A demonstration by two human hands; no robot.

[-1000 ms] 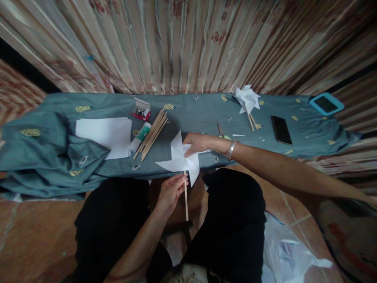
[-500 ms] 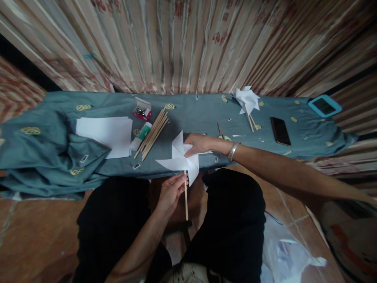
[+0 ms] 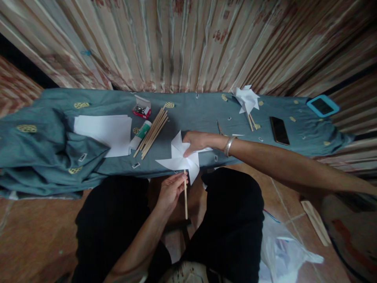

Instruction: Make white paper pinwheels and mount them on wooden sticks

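Note:
A white paper pinwheel lies at the near edge of the cloth-covered table, its pointed blades spread. My left hand is closed around the wooden stick, just below the pinwheel; the stick's lower end hangs past the table edge. From the right, my right hand reaches over the pinwheel, with its thumb pressed on the centre. Its other fingers are largely hidden. The thumb covers the middle where stick and paper meet. Scissors lie behind my right wrist, partly hidden.
Left of the pinwheel are a bundle of wooden sticks, a glue stick, an open box of metal pins and white paper. To the right lie finished-looking pinwheels, a phone and a blue-framed device.
My right thumb has shifted slightly onto the pinwheel's centre, and my right forearm has moved a little. My left hand keeps its hold on the stick. The view has shifted slightly.

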